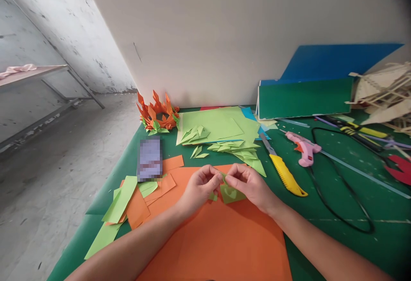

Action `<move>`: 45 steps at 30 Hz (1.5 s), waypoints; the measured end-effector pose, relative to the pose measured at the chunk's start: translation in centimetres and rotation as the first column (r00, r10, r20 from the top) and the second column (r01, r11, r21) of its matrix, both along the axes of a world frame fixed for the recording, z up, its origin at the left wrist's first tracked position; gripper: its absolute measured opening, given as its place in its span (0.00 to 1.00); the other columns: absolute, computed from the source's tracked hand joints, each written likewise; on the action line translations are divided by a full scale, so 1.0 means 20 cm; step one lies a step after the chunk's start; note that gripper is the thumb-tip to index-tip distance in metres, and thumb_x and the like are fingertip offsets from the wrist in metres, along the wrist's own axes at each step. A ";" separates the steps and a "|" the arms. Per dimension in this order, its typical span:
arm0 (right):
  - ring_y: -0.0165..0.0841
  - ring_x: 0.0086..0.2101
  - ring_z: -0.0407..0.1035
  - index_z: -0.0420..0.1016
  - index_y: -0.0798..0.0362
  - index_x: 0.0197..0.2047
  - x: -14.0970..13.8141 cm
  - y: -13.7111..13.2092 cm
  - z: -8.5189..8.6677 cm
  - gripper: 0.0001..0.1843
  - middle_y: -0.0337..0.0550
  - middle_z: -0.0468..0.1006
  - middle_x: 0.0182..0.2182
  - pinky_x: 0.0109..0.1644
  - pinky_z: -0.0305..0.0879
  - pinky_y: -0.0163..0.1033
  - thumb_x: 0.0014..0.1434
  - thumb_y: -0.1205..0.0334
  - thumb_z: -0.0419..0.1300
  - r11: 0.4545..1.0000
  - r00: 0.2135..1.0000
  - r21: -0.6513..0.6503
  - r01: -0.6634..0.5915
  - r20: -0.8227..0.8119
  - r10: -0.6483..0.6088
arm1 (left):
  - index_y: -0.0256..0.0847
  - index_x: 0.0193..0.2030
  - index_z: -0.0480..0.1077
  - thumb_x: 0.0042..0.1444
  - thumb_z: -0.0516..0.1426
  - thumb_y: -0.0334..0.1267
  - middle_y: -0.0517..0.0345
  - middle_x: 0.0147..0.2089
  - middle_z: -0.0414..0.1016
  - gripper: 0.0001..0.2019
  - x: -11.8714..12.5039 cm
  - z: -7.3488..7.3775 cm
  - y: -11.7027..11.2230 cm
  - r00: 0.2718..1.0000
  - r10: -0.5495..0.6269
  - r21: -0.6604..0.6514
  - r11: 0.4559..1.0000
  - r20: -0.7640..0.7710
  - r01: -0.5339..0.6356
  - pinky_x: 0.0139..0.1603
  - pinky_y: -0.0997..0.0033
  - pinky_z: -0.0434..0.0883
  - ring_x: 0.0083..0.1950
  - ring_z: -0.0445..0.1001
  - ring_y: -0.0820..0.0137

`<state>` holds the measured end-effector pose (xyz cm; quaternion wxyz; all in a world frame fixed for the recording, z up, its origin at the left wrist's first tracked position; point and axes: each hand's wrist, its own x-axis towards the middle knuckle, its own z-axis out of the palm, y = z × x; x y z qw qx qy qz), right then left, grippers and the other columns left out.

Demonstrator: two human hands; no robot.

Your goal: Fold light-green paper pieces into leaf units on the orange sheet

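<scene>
My left hand (202, 186) and my right hand (248, 184) meet over a large orange paper sheet (218, 238). Both sets of fingertips pinch a small piece of green paper (224, 179), mostly hidden by the fingers. Just below, a flat green paper piece (230, 194) lies on the orange sheet. Beyond my hands are folded green paper leaves (239, 148), some on a stack of light green sheets (215, 120). At the back left stands an orange folded-paper crown (157, 112) with green leaves at its base.
Cut paper strips (120, 199) and a blurred-out phone-like object (150, 159) lie left. A yellow-handled saw (285, 174), pink glue gun (303, 146) with a looping black cord and pliers (362, 137) lie right. A white board (208, 45) rises behind the green table (321, 246).
</scene>
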<state>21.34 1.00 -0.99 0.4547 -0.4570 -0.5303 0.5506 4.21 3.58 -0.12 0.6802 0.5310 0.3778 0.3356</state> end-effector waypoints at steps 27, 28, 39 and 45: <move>0.29 0.26 0.60 0.66 0.52 0.26 -0.03 -0.02 0.04 0.14 0.36 0.67 0.24 0.30 0.59 0.35 0.59 0.53 0.59 0.995 0.977 0.102 0.014 0.210 -0.035 | 0.39 0.33 0.61 0.59 0.55 0.45 0.63 0.24 0.67 0.12 0.00 -0.04 -0.02 0.997 0.004 0.068 0.998 -0.076 0.001 0.22 0.78 0.65 0.23 0.67 0.76; 0.29 0.26 0.60 0.67 0.52 0.27 -0.03 -0.02 0.04 0.14 0.36 0.67 0.24 0.30 0.59 0.35 0.59 0.53 0.59 0.993 0.972 0.114 0.018 0.229 -0.044 | 0.39 0.33 0.62 0.59 0.56 0.46 0.62 0.24 0.68 0.12 0.00 -0.05 -0.01 0.997 0.007 0.067 0.998 -0.072 -0.002 0.23 0.78 0.65 0.24 0.67 0.76; 0.31 0.29 0.63 0.69 0.51 0.28 -0.03 -0.03 0.06 0.08 0.38 0.72 0.26 0.35 0.61 0.37 0.59 0.62 0.56 0.953 0.915 0.286 0.099 0.350 -0.200 | 0.37 0.32 0.65 0.52 0.62 0.51 0.57 0.26 0.73 0.18 0.00 -0.02 -0.01 0.998 0.047 -0.011 0.999 -0.051 -0.048 0.24 0.77 0.68 0.27 0.72 0.72; 0.32 0.28 0.64 0.68 0.50 0.28 -0.05 -0.04 0.05 0.07 0.38 0.73 0.25 0.35 0.61 0.38 0.58 0.65 0.58 0.874 0.820 0.480 0.072 0.470 -0.326 | 0.37 0.30 0.66 0.49 0.63 0.50 0.56 0.25 0.74 0.18 0.00 -0.02 0.00 0.997 0.056 -0.039 0.998 -0.056 -0.058 0.24 0.76 0.68 0.26 0.72 0.72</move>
